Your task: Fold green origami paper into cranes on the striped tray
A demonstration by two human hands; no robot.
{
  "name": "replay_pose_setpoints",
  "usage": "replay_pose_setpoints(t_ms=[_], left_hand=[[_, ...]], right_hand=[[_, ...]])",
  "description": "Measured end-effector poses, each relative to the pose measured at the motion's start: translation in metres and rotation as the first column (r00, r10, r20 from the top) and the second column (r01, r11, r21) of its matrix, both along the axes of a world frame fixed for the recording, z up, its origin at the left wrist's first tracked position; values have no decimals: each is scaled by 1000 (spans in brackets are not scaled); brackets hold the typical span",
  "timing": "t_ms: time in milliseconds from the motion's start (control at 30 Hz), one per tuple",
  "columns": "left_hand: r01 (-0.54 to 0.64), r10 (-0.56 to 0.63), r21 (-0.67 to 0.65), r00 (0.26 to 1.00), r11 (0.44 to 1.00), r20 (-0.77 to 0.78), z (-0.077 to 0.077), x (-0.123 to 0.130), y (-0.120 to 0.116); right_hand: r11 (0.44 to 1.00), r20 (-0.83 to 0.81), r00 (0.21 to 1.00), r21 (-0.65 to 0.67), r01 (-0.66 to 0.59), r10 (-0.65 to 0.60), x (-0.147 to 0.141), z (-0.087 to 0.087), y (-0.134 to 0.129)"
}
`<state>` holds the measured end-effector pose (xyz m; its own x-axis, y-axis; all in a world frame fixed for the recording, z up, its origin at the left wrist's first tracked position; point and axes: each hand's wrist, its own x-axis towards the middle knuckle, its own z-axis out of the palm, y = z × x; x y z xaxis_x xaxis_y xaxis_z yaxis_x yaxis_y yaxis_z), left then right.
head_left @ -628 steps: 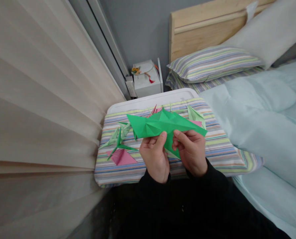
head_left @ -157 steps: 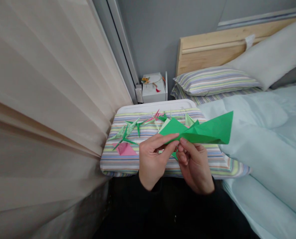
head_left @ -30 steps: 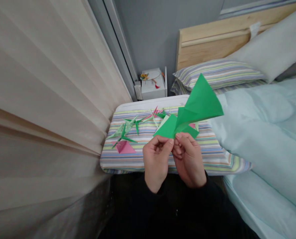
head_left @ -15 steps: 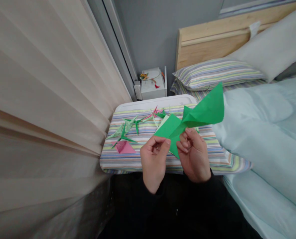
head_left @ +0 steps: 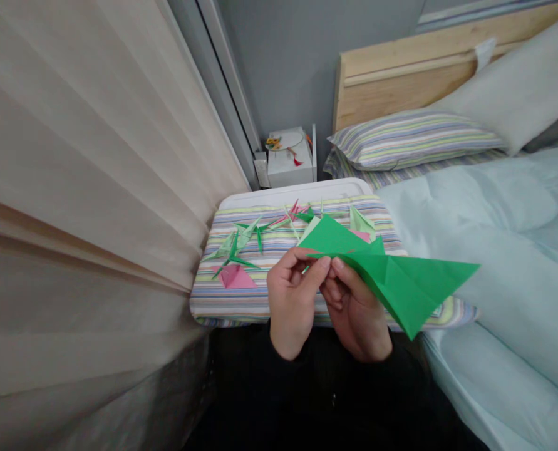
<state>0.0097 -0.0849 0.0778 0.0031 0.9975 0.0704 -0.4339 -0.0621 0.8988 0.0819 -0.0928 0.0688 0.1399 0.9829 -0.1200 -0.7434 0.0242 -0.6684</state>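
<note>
The left hand (head_left: pixel 292 307) and the right hand (head_left: pixel 357 313), close side by side, each have the creased green paper (head_left: pixel 408 282) pinched in their grip, above the striped cloth (head_left: pixel 238 308) on the white bench (head_left: pixel 297 190), where a pink folded piece (head_left: pixel 235 277) lies left of both hands.

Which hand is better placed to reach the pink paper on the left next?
Probably the left hand: it is nearer to the pink paper. The right hand is farther away. Both pinch the green paper.

Matt creased paper sheet (head_left: pixel 413 282), striped cloth cover (head_left: pixel 245 307), smooth pale wood headboard (head_left: pixel 401 81).
</note>
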Motion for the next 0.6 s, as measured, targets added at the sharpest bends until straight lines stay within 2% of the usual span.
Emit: replay_pose_setpoints(t_ms=[67, 233, 467, 600], left_hand=[[5, -4, -8, 999, 1000, 38, -1, 0, 1], [-149, 149, -11, 986, 989, 74, 1, -1, 2], [-177, 175, 6, 978, 984, 117, 7, -4, 6], [-235, 229, 22, 961, 972, 155, 11, -13, 11]], right_hand=[[1000, -3, 1000, 8, 10, -10, 0, 1, 0], [1000, -10, 1000, 26, 15, -15, 2, 4, 0], [1000, -25, 1000, 6, 13, -13, 1, 5, -1], [998, -48, 997, -34, 62, -64, 4, 7, 0]])
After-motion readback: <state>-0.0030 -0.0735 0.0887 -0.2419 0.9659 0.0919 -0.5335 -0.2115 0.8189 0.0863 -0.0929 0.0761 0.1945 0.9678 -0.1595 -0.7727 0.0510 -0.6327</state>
